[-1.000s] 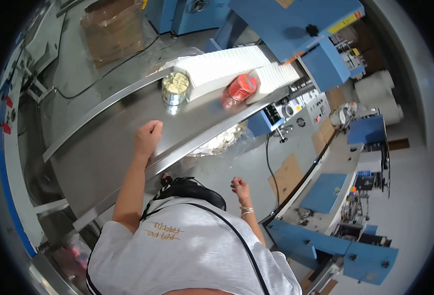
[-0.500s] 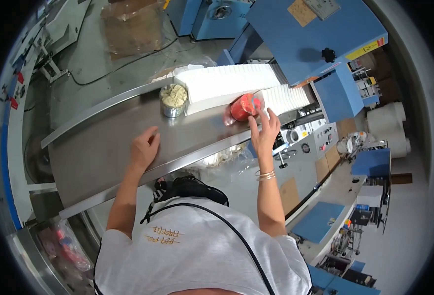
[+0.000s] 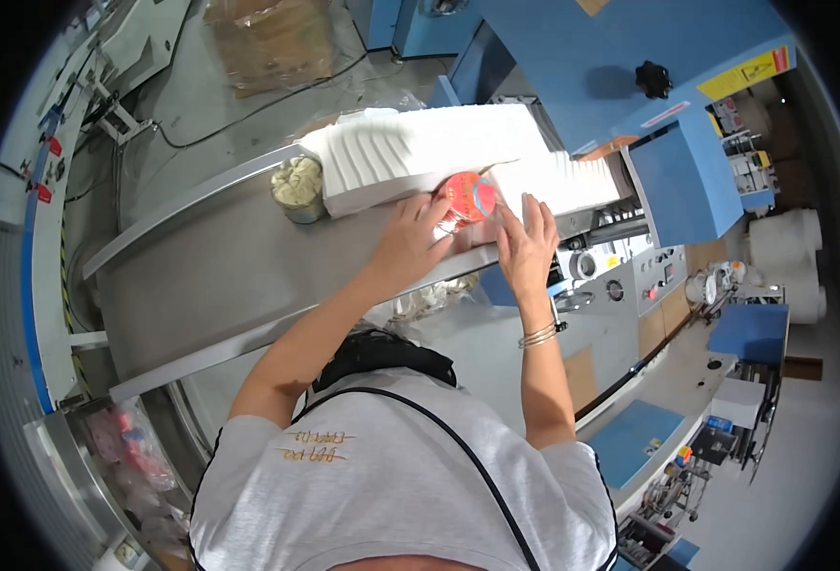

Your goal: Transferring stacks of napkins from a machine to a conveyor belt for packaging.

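Between the left hand (image 3: 405, 244) and right hand (image 3: 526, 251) — fingers of both spread — lies a red cylinder (image 3: 465, 196).

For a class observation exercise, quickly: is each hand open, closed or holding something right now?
Left hand: open, at the red item; contact cannot be told.
Right hand: open, near it.

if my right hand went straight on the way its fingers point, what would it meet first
Your right hand would probably meet the right-hand white stack first; the two overlap in view, so any gap is unclear. The red round pack lies left of that line.
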Tool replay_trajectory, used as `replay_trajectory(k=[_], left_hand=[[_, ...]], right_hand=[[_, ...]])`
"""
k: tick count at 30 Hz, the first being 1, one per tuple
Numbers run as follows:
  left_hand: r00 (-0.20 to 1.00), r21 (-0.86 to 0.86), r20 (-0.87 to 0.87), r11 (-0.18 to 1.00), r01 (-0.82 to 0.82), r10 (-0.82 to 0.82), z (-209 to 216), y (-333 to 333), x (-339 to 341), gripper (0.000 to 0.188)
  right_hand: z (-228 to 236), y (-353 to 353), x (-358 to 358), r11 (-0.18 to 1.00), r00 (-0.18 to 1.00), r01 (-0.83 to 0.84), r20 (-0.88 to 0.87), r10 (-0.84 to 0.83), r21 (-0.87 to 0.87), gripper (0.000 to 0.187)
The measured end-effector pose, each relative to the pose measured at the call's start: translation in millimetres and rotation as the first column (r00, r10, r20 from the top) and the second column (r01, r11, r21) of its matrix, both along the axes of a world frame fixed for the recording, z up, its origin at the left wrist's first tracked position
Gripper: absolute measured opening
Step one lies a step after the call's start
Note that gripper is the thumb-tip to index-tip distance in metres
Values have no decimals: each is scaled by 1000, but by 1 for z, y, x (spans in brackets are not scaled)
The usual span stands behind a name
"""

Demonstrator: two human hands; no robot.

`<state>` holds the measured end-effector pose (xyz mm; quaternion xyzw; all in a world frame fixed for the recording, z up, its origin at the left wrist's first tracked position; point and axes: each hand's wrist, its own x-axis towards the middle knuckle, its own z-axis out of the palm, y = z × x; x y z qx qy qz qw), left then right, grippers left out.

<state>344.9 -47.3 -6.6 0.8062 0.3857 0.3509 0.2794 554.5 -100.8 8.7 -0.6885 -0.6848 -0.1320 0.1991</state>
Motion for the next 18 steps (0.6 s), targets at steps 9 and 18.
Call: replay_trajectory(k=[9,18], left_hand=[[990,181,-115,981,-65,87,-25,30,70,54],[977,186,-110,970,-158,180,-19,13,60,54]], right_hand=[[-12,-2,8,1000,1000,-21,-5,21,-6,50],[-13,-1,6,1000,999,-23,-42,23,17,50]])
